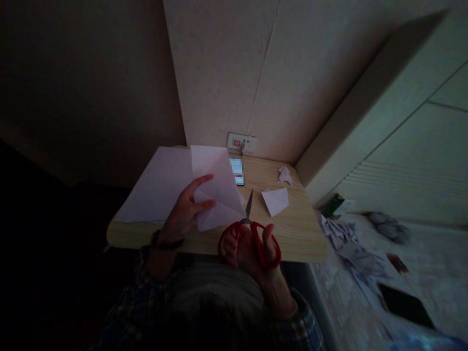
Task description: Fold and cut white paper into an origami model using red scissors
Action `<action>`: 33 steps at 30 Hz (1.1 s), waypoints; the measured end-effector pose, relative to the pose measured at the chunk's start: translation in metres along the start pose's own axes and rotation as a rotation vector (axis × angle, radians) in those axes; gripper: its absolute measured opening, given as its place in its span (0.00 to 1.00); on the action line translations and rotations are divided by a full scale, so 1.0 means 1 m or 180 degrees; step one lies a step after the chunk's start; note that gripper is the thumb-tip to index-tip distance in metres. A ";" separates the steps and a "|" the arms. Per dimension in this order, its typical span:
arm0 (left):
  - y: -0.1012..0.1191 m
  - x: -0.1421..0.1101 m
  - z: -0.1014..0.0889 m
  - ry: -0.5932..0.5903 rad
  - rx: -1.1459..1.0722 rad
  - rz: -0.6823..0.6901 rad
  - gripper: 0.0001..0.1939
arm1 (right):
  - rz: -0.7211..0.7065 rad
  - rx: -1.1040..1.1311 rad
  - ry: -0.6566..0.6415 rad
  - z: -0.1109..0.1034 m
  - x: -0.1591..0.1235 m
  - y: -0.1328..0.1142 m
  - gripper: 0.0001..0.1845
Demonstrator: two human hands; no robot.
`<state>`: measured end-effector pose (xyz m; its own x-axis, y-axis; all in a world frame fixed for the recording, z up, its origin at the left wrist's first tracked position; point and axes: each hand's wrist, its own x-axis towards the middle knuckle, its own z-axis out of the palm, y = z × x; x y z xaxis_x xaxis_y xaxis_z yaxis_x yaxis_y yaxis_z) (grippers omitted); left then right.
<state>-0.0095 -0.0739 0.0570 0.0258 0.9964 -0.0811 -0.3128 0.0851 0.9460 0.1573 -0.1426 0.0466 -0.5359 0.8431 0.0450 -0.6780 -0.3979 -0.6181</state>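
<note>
Holding creased white paper (224,192) and red-looped metal scissors (246,221)

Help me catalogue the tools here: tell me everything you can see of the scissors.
The scissors have red, plastic-looking looped handles and a grey, metal-looking, pointed blade aimed away from the person. The handles are spread, so they stand open; the second blade is largely hidden, seemingly by the sheet. The right hand holds them, fingers through the loops, near the table's front edge. Contact with the sheet is unclear.
</note>
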 end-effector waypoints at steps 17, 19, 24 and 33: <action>0.006 -0.004 0.007 0.0010 -0.0217 0.0005 0.41 | -0.0210 -0.0412 -0.0030 0.012 -0.005 -0.005 0.35; 0.007 -0.004 0.007 0.0015 -0.0197 0.0010 0.41 | -0.0218 -0.0423 0.0021 0.012 -0.007 -0.005 0.35; 0.006 -0.003 0.004 -0.0046 -0.0161 -0.0010 0.40 | -0.0152 -0.0263 0.0029 0.012 -0.007 -0.006 0.36; 0.005 -0.004 0.003 -0.0148 0.0060 0.0002 0.41 | -0.0044 -0.0203 0.0132 0.011 -0.002 -0.006 0.37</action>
<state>-0.0083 -0.0770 0.0628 0.0699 0.9954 -0.0661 -0.2950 0.0840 0.9518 0.1570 -0.1456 0.0590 -0.5045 0.8631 0.0221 -0.6510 -0.3634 -0.6664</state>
